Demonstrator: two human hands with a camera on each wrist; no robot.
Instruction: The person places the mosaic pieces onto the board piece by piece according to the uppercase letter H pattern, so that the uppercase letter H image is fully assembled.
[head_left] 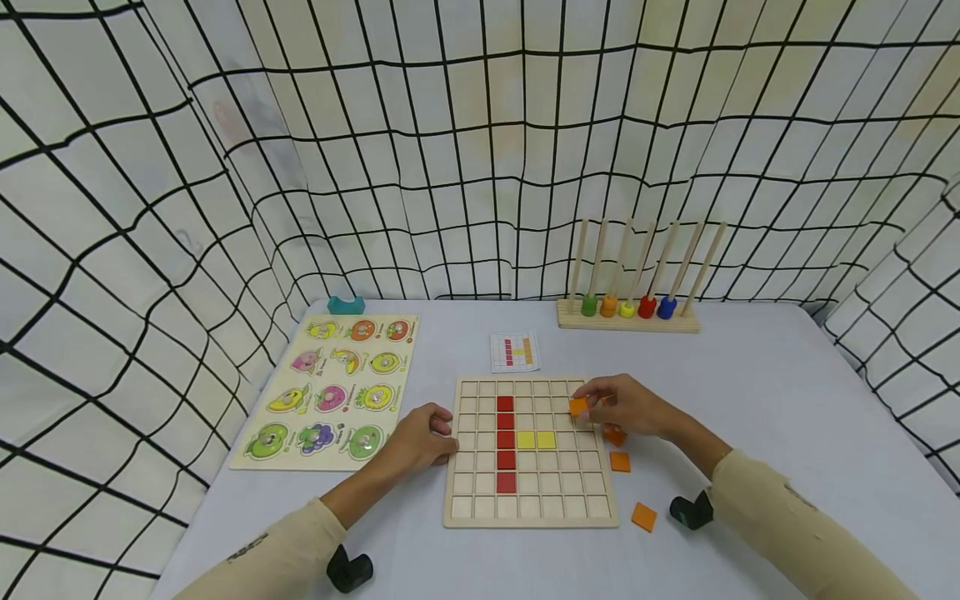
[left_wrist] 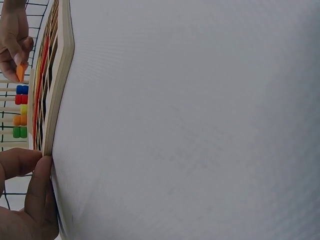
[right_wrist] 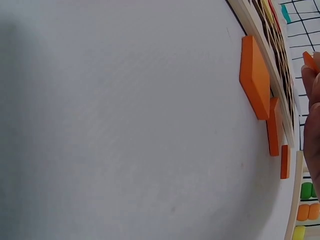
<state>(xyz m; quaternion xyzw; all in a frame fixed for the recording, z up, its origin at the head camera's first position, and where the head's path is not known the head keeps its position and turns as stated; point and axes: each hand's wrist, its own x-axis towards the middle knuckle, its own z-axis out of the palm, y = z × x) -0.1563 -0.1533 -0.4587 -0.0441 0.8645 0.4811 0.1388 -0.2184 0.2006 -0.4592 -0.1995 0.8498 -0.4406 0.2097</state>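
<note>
A wooden grid board [head_left: 531,523] lies flat on the table, with a column of several red square tiles [head_left: 506,459] and two yellow tiles [head_left: 546,440] set in its cells. My left hand [head_left: 420,437] holds the board's left edge between thumb and finger, as the left wrist view shows. Over the upper right corner of the board, my right hand [head_left: 628,406] pinches an orange square tile [head_left: 578,407]. Three more orange tiles lie right of the board: one [head_left: 615,436] partly below the right hand, a second [head_left: 620,462] beside the edge, a third [head_left: 643,517] nearer me.
A small printed pattern card [head_left: 514,352] lies behind the board. A fruit puzzle board [head_left: 300,450] is at the left, with a teal object [head_left: 346,306] behind it. At the back right stands a peg rack [head_left: 628,323] with coloured beads. Black netting surrounds the table.
</note>
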